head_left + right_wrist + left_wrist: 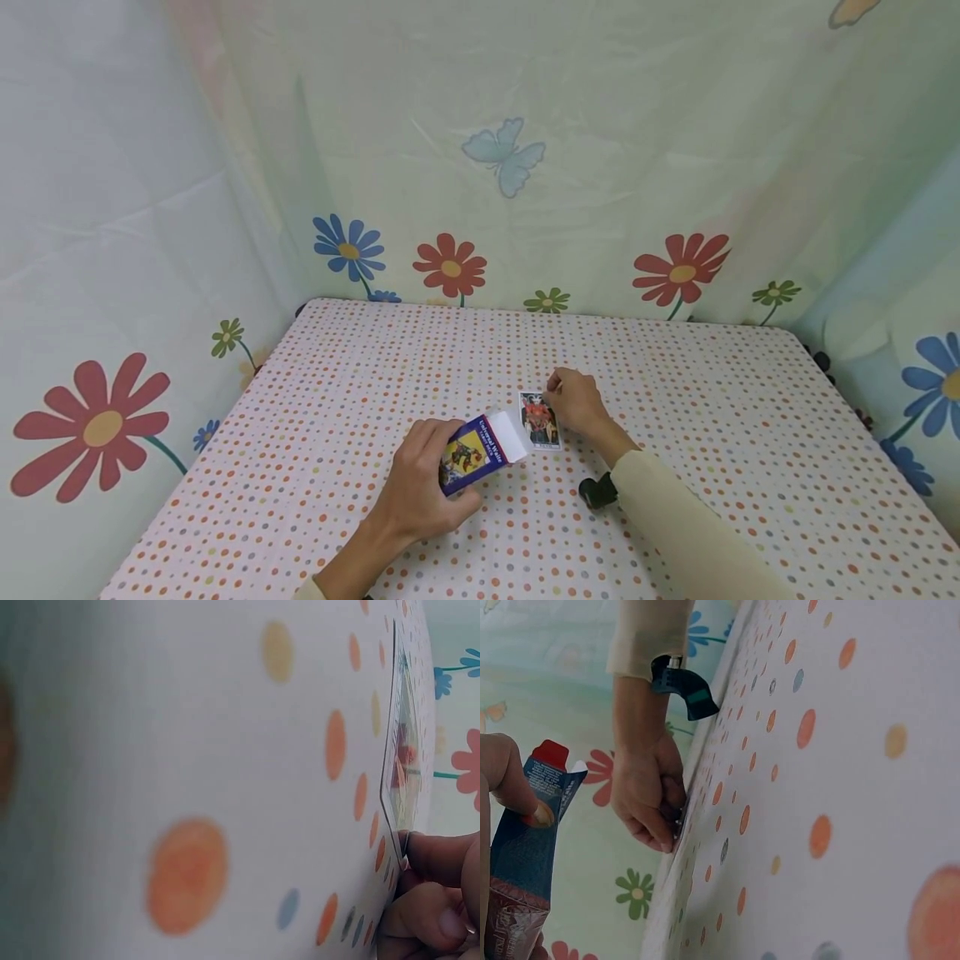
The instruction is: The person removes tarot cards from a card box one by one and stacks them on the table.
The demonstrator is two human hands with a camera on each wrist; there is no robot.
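My left hand (420, 487) grips a blue and yellow tarot card box (468, 457), printed "Universal Waite", tilted above the table. Its white end flap stands open toward the right, and a red flap (551, 754) shows in the left wrist view. Just right of the box, a tarot card (537, 423) with a red and black picture lies face up on the table. My right hand (581, 404) pinches the card's right edge between thumb and curled finger; the right wrist view shows the fingertips at the corner of the card (405, 750).
A white tablecloth (360, 375) with coloured dots covers the table. Behind it hangs a pale curtain (585, 108) printed with flowers and a butterfly. A dark wrist camera (597, 492) sits below my right cuff, close over the cloth.
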